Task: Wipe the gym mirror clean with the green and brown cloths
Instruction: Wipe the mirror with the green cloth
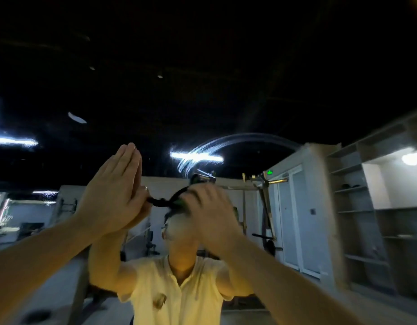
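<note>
The gym mirror (226, 102) fills the view, and I see my own reflection in a pale yellow shirt in it. My left hand (113, 195) lies flat against the glass with its fingers straight and together, meeting its reflection. My right hand (210, 214) is pressed to the glass at head height, its fingers bent over a cloth. Only a small green edge of the green cloth (179, 203) shows under it. An arc of wipe streaks (226, 141) curves across the glass above that hand. The brown cloth is not in view.
The mirror reflects a dim gym: a squat rack (261, 195), open shelving (357, 207) on the right, white doors (296, 219) and ceiling strip lights (195, 157). Both my forearms reach up from the bottom corners.
</note>
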